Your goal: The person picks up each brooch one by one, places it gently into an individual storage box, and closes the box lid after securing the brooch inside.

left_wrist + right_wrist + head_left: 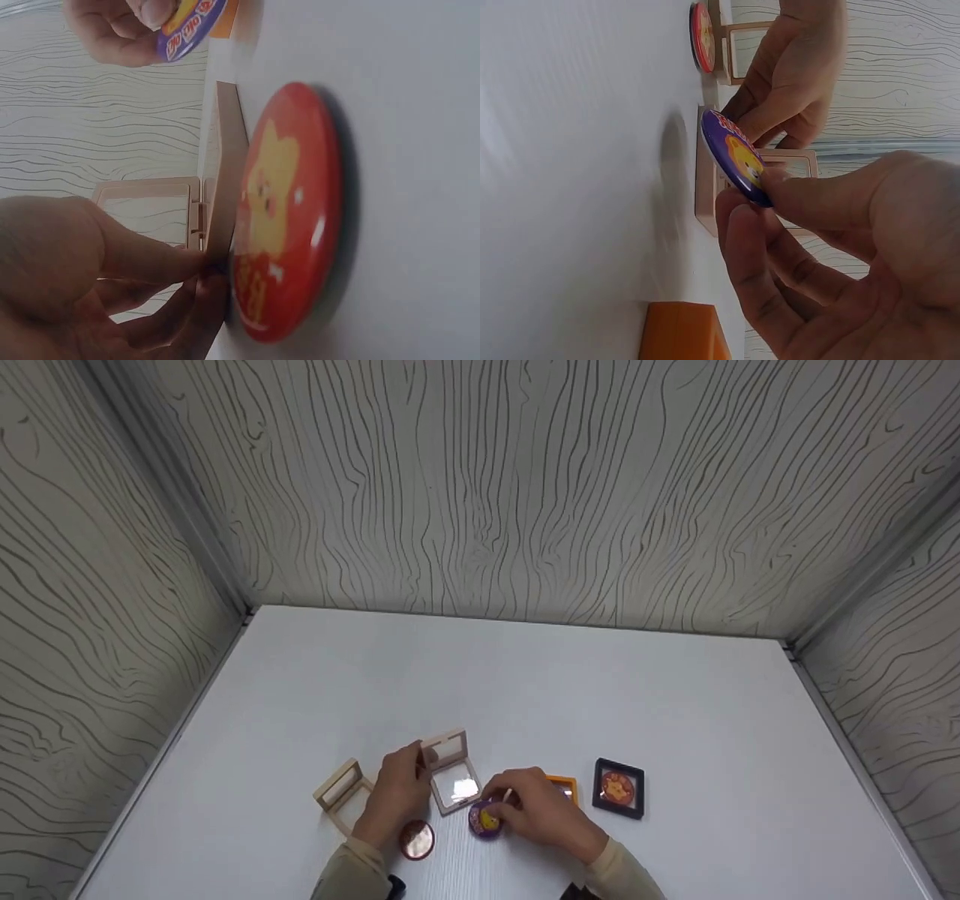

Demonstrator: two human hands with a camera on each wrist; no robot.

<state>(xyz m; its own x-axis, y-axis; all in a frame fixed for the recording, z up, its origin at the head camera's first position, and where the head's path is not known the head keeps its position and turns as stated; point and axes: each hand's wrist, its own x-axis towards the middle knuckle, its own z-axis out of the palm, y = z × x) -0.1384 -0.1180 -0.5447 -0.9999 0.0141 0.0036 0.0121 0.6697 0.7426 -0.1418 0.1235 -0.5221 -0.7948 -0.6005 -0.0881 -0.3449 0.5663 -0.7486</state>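
Note:
My left hand (396, 791) holds the left side of a beige display case (444, 802) whose clear-windowed lid stands open. Thumb and fingers pinch its edge in the left wrist view. Between the thumb and fingers of my right hand (546, 814) is a purple round badge (739, 157) with a yellow character, tilted above the table just beside the case's near right corner. A red round badge (289, 214) with a yellow star figure lies on the table next to the left hand, apart from the fingers.
Left of the left hand, another beige case (337, 786) stands with its lid raised, partly hidden. An orange case (571, 784) sits partly behind the right hand. Further right, a black case (639, 802) contains an orange-red badge (618, 788). Patterned walls (480, 495) enclose the white table (525, 675).

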